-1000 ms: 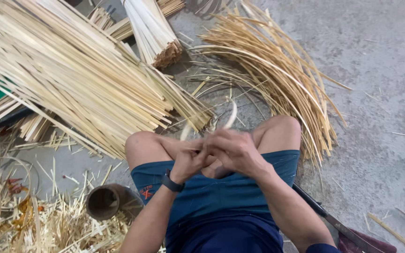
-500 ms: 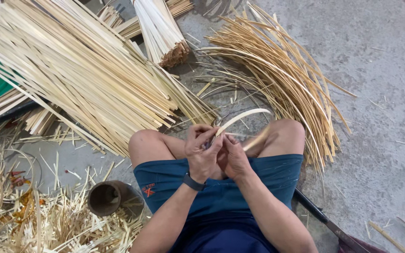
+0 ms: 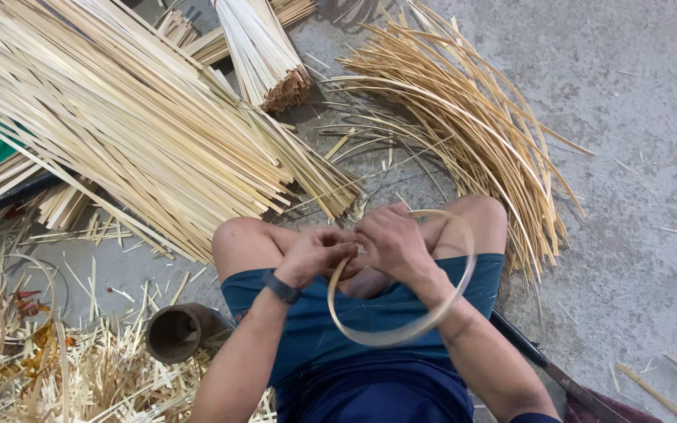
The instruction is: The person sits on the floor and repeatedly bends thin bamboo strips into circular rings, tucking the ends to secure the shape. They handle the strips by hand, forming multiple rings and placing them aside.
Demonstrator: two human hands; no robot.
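Bamboo strip is already curving into a hoop over the lap, left hand and right hand both pinching its overlapping ends together; joint's looking unfinished.

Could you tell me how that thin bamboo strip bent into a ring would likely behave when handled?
The bamboo strip looks springy rather than floppy: it holds a smooth hoop between the left hand and right hand. Being so thin, it is probably very light, and might spring open if released.
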